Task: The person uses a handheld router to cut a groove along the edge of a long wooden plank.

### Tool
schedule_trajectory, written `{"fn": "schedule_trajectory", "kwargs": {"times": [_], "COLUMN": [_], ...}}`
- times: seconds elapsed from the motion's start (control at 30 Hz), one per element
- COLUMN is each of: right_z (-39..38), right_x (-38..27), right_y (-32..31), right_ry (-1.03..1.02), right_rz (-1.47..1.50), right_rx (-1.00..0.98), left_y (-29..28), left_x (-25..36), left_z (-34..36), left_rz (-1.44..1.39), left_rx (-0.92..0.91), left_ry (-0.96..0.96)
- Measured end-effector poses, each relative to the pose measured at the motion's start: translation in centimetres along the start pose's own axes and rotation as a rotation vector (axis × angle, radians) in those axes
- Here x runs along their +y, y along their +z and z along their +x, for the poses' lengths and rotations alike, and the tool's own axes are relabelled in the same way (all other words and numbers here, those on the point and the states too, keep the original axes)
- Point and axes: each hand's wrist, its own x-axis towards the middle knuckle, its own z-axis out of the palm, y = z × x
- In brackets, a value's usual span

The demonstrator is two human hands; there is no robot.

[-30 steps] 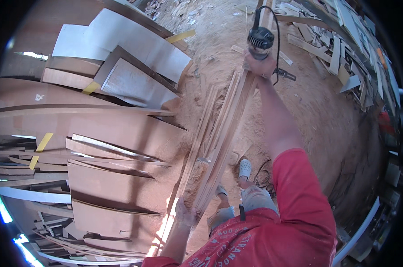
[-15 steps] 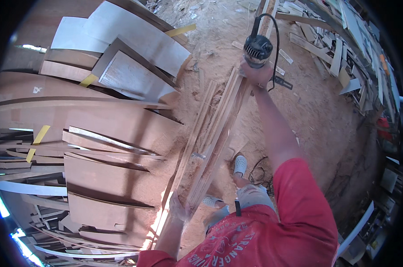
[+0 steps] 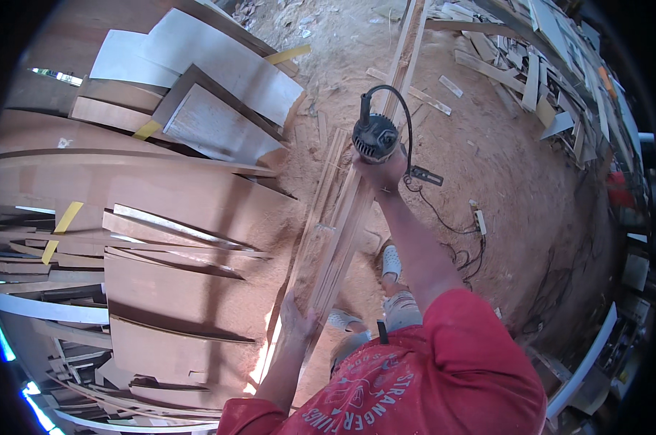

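My right hand [image 3: 383, 171] is wrapped round a black trim router [image 3: 375, 136]. The router sits upright on a bundle of long wooden strips [image 3: 349, 217], its vented motor top facing me and its cord looping off the top. A slotted black guide plate [image 3: 427, 175] sticks out to its right. Closer to me, my left hand [image 3: 296, 320] grips the near part of the strips, its fingers partly hidden. The strips run from my left hand away to the upper right. The router's base and bit are hidden under the motor and my hand.
Brown and white panels [image 3: 176, 290] lean and stack along the left. Offcuts [image 3: 531, 80] are heaped at the far right. Sawdust covers the floor [image 3: 516, 188], where a cord with a white connector [image 3: 481, 222] lies. My feet in pale clogs [image 3: 391, 262] stand beside the strips.
My right hand has drawn the router along the strips toward me and to the left. My left hand has shifted slightly up and stays on the strips.
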Motion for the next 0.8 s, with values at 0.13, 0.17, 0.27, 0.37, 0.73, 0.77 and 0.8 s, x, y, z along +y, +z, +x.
{"fn": "schedule_trajectory", "kwargs": {"times": [0.13, 0.17, 0.27, 0.37, 0.73, 0.77, 0.8], "right_z": [-3.5, -4.4, -6.6, -8.7, -15.0, -15.5, -15.9], "right_x": [-1.3, -1.7, -2.8, -3.0, -3.6, -3.6, -3.6], "right_y": [-0.7, -0.8, -1.0, -1.2, -2.0, -2.1, -2.2], "right_ry": [-0.009, -0.003, -0.015, 0.029, 0.026, 0.030, 0.029], "right_rz": [-0.004, 0.010, 0.063, 0.053, 0.017, -0.011, -0.013], "right_rx": [0.021, 0.037, 0.039, 0.035, -0.025, -0.030, -0.029], "left_y": [-1.0, -0.9, -0.3, 0.4, 2.4, 2.4, 2.3], "left_x": [2.0, 1.6, 0.4, -0.1, -2.2, -2.0, -1.9], "left_z": [0.0, -0.1, -0.2, -0.3, 0.2, 0.1, 0.1], "left_rz": [-0.039, -0.050, -0.062, -0.071, -0.025, -0.028, -0.032], "left_rx": [-0.044, -0.026, 0.039, 0.090, 0.199, 0.186, 0.172], "left_ry": [-0.078, -0.036, 0.059, 0.111, 0.164, 0.141, 0.118]}}
